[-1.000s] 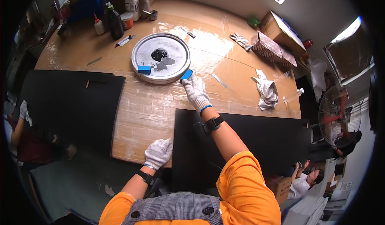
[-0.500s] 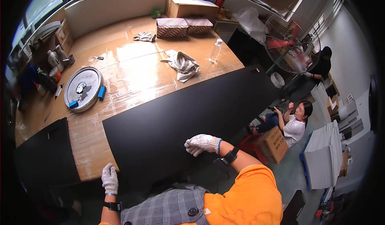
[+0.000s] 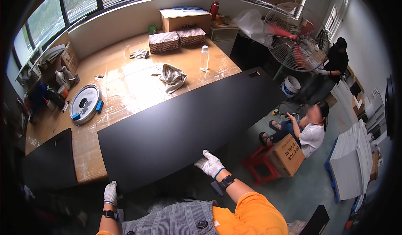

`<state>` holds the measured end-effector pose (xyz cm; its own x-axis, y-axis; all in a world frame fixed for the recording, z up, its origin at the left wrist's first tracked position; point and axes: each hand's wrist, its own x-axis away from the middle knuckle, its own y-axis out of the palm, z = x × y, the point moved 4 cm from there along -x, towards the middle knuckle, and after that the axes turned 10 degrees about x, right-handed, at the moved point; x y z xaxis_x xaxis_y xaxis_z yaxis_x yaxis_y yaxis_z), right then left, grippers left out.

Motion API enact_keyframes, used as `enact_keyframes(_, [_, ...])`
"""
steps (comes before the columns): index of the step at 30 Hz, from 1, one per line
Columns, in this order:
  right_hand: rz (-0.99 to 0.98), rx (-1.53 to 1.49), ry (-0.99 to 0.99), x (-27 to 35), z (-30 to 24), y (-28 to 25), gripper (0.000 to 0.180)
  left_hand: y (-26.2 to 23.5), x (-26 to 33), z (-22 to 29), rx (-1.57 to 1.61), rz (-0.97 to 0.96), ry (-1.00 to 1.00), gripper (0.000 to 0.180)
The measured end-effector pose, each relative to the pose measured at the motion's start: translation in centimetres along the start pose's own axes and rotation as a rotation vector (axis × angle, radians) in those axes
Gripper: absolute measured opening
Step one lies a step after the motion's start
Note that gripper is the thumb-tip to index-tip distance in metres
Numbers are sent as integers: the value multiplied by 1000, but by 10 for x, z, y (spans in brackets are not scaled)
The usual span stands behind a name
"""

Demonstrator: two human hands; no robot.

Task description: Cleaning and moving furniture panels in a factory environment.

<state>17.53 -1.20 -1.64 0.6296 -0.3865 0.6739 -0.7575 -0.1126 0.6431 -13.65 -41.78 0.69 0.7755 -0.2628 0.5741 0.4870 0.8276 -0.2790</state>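
A long black panel [image 3: 180, 122] lies across the near side of the table, reaching past its edges. At its near left corner, my left hand [image 3: 110, 192], in a white knit glove, is closed on the edge. My right hand [image 3: 210, 165], gloved alike, holds the near long edge around its middle; its fingertips lie at the rim and the thumb is apart from them. Part of the grip is hidden. A second black panel [image 3: 49, 161] rests at the table's left end.
On the wrapped table [image 3: 121, 73] are a crumpled cloth [image 3: 172, 77], a clear bottle [image 3: 204, 59], a glove [image 3: 139, 54] and a round tray [image 3: 97, 93] with blue blocks. A seated person [image 3: 312, 132], a carton [image 3: 287, 155], a red stool [image 3: 261, 168] and a fan [image 3: 295, 38] are at right.
My right hand has moved from above the panel to its near edge. My left hand has shifted slightly down, staying near the corner. The whole view has also shifted.
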Motion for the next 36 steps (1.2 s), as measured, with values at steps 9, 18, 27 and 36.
enact_keyframes(9, [123, 167, -121, 65, -47, 22, 25, -1, 116, 84, -50, -21, 134, 70])
enact_keyframes(18, [140, 461, -598, 119, -145, 112, 32, -24, 169, 185, 568, -438, -63, 30])
enact_keyframes(27, [115, 772, -874, 63, -201, 222, 43, -43, 145, 240, 624, -155, 115, 49])
enact_keyframes(36, [-178, 1026, -950, 42, -227, 260, 53, 45, 172, 323, -756, 670, 1539, 57])
